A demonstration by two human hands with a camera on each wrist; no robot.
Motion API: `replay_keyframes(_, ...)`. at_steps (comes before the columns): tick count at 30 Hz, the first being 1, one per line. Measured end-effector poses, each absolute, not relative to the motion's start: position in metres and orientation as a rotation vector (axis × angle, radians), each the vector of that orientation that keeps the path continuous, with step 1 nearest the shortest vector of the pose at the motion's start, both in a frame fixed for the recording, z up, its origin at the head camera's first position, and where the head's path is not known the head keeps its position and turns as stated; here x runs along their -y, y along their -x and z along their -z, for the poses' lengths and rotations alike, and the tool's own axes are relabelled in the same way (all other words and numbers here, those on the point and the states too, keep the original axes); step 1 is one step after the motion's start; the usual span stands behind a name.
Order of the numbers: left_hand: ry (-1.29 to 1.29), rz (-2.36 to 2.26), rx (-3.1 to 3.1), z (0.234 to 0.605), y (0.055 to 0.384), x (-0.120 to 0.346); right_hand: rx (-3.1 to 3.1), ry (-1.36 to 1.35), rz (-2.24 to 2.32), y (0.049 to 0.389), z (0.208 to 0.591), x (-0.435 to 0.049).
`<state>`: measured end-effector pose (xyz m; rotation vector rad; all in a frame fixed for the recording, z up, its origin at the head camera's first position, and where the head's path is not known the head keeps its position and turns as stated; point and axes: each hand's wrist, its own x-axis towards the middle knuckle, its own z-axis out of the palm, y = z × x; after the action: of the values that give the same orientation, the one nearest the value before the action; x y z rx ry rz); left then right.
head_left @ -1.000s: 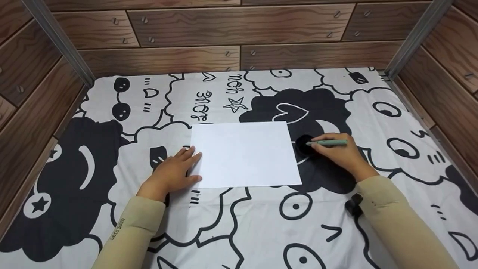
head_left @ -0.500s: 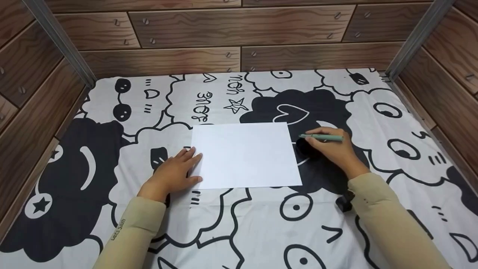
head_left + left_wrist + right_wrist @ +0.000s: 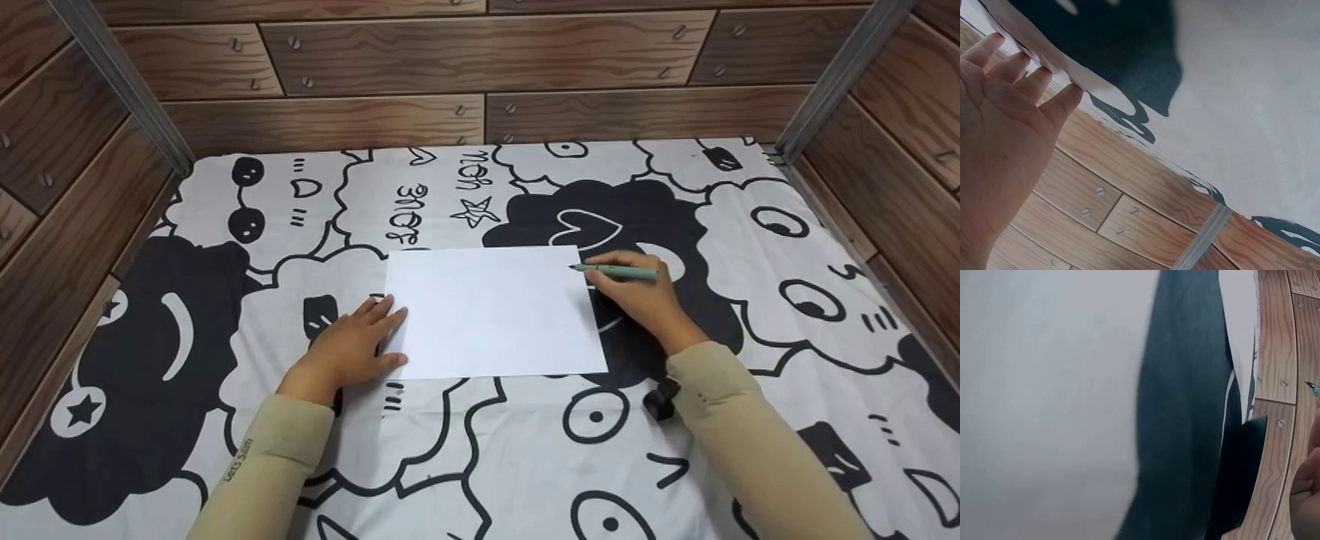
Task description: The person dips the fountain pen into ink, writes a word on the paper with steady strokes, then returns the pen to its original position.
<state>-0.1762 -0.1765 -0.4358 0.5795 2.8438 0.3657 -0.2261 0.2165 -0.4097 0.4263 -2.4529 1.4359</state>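
A blank white sheet of paper (image 3: pixel 487 315) lies on the patterned cloth in the head view. My left hand (image 3: pixel 352 341) rests on the sheet's left edge with fingers spread; the left wrist view shows its palm side (image 3: pixel 1010 124). At the sheet's upper right corner my right hand (image 3: pixel 630 289) pinches a green pen (image 3: pixel 619 271). The dark pen tip points left, just over the paper in the head view. Only the pen's tip (image 3: pixel 1312 387) and part of the right hand (image 3: pixel 1306 489) show at the right wrist view's edge.
A black-and-white cartoon cloth (image 3: pixel 525 450) covers the table. A dark upright object (image 3: pixel 1244 472) stands near the right hand, hidden behind that hand in the head view. Wood-print walls (image 3: pixel 480 56) and grey metal posts (image 3: pixel 840 75) enclose the back and sides.
My right hand has carried the pen left, from above the round black object to the sheet's upper right corner. The left hand and paper have stayed in place.
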Motion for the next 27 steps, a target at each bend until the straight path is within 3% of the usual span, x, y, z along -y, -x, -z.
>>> replay_keyframes(27,-0.591,-0.381,-2.841,0.434,0.176,0.177,2.47,-0.446,-1.569,0.249,0.423,-0.152)
